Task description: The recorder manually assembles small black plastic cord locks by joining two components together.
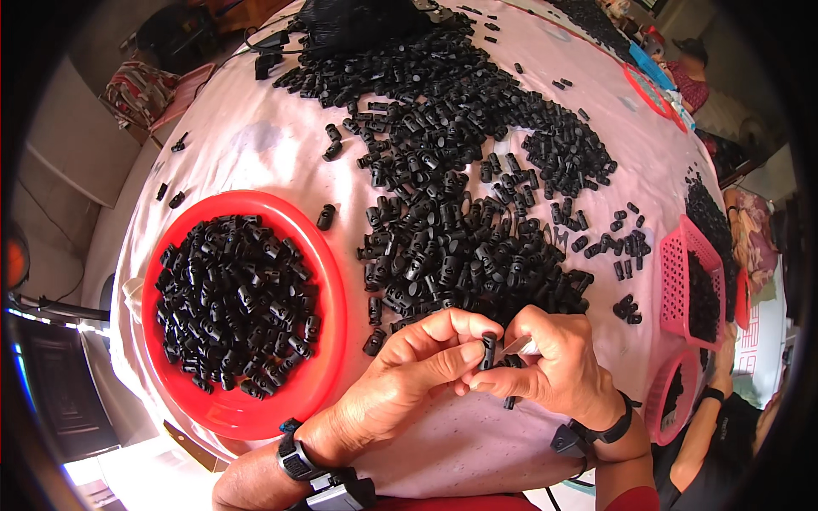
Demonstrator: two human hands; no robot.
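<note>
A black part (488,351), glossy and roughly cylindrical, sits nearly upright, clamped between thumb and forefinger of the left hand (426,356); the right hand (555,358) pinches a pale, pointed piece (516,345).

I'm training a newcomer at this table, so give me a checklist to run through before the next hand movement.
1. Left hand grips a small black piece between thumb and finger: ok.
2. Right hand hold clear to see: cannot tell; its curled fingers hide much.
3. Red basin within the table's edge: ok.
4. Main pile apart from the basin: ok.
5. No strays: not ok; one loose piece lies between basin and pile.
</note>
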